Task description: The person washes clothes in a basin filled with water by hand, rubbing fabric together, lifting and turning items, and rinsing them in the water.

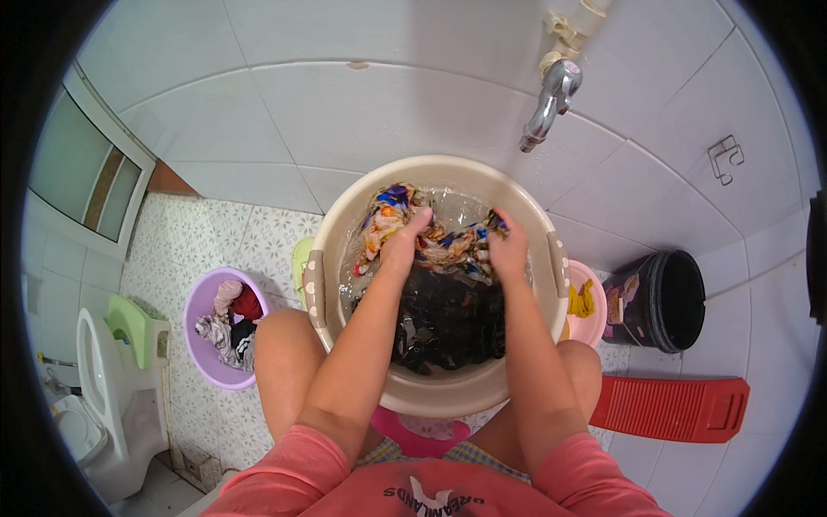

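A large beige plastic washtub (446,402) with water in it stands between my knees. Both hands grip a wet, multicoloured patterned cloth (449,249) in its upper half. My left hand (404,242) is closed around the cloth's left part, where a bunched end lies against the tub's far left side. My right hand (508,245) pinches the cloth's right end, with dark fabric at the fingertips. The middle of the cloth sags between my hands. Below it, a dark garment (449,316) lies soaked in the water, between my forearms.
A chrome tap (551,106) juts from the tiled wall. A purple basin (194,336) of clothes stands left, near a toilet (132,413) and a green stool (139,329). At right are a pink basin (597,304) with yellow cloth, a black bucket (659,300) and a red washboard (672,407).
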Action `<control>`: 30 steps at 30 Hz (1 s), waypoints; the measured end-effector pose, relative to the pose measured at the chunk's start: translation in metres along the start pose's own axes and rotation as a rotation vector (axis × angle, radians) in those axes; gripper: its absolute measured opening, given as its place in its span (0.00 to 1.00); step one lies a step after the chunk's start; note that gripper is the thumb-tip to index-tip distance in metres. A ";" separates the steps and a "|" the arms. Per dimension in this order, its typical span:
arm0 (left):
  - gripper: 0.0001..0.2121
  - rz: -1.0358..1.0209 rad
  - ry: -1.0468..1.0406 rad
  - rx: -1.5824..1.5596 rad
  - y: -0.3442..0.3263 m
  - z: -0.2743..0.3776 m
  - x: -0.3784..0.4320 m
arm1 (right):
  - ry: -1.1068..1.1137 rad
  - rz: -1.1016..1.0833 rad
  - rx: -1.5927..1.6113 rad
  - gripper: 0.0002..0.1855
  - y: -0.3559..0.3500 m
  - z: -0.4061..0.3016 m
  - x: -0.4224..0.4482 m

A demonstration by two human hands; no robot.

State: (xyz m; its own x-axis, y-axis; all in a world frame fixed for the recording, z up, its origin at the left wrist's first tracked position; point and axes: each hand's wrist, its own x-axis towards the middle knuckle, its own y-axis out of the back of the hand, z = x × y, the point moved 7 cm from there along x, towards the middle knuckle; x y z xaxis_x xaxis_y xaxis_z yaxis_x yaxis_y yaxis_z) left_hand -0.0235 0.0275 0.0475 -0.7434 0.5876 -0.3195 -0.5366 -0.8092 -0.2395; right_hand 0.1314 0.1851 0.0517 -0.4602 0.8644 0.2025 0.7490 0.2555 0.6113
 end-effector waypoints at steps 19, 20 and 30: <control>0.32 -0.236 0.088 1.146 0.017 -0.060 0.027 | -0.369 -0.187 -0.270 0.32 -0.031 0.062 -0.041; 0.32 -0.256 0.096 1.058 0.013 -0.059 0.023 | -0.321 -0.173 -0.074 0.30 -0.038 0.068 -0.040; 0.13 -0.272 0.423 -0.430 -0.003 -0.059 0.020 | -0.194 -0.150 0.716 0.18 -0.026 0.020 -0.023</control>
State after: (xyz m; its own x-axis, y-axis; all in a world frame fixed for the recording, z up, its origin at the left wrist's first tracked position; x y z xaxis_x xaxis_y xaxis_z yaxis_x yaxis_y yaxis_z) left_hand -0.0131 0.0421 -0.0117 -0.3356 0.7935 -0.5077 -0.4105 -0.6083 -0.6793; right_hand 0.1323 0.1672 0.0160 -0.5387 0.8422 -0.0219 0.8422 0.5378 -0.0380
